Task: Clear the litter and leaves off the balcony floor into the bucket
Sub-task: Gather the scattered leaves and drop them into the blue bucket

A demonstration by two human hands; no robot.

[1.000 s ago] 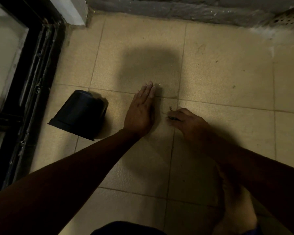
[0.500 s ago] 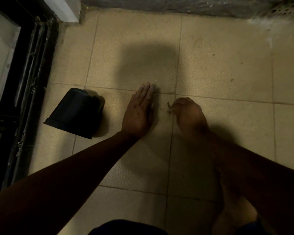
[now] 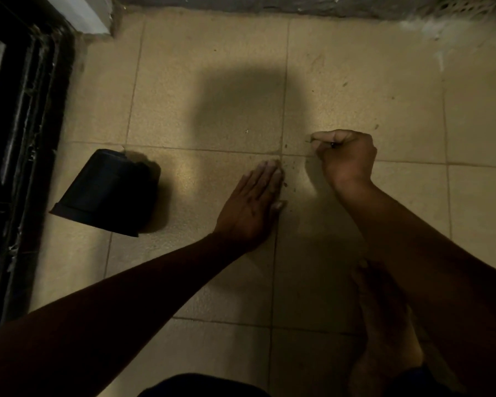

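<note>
My left hand [image 3: 251, 203] lies flat on the beige tiled floor, fingers straight and together, fingertips at a tile joint. My right hand [image 3: 345, 156] is curled into a loose fist just beyond and to the right of it, with a small dark piece of litter [image 3: 333, 144] pinched under the fingers. Tiny dark crumbs [image 3: 285, 183] are scattered on the tile between the two hands. A black bucket [image 3: 106, 193] lies tipped on its side to the left of my left hand, a hand's length away, its rim toward me; its inside is hidden.
A black sliding-door frame and track [image 3: 26, 138] runs along the left edge. A grey wall base [image 3: 269, 7] closes the far side. My bare foot [image 3: 384, 325] stands at the lower right under my right forearm. More specks [image 3: 377, 126] dot the tiles at right.
My right hand has moved forward and to the right, away from my left hand, still curled round the dark bit. My left hand stays flat on the floor.
</note>
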